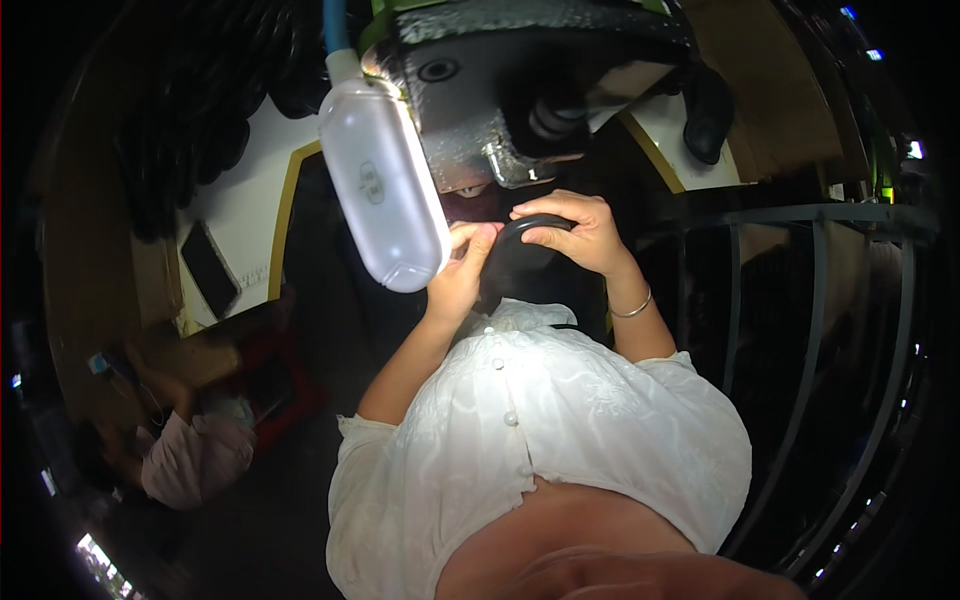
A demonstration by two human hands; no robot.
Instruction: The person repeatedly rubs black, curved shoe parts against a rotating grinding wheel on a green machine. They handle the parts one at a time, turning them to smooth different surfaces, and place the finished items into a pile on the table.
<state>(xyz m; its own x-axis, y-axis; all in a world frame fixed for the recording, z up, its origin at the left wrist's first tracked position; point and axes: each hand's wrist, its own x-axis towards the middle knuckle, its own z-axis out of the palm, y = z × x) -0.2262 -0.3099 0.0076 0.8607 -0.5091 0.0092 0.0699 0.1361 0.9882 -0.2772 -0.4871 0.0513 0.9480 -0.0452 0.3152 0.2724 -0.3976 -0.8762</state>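
Both my hands hold a black, curved piece (521, 226) with a smooth rounded rim, shaped like a shoe sole, in front of my chest. My left hand (461, 272) pinches its left end between thumb and fingers, partly behind the lamp. Curled over the top right of the rim is my right hand (586, 234), thumb below and fingers above. Just beyond the hands stands a dark machine (470, 95) with a shiny metal part (515, 165) low on its front. The piece's lower part blends into the dark background.
A lit white lamp (388, 190) hangs close to my left hand. Black sole-like pieces (225, 140) pile up at the left; another (708, 115) lies right. A phone (210, 268) rests on the white tabletop (262, 215). Metal railings (820, 290) stand right; another person (195, 460) sits lower left.
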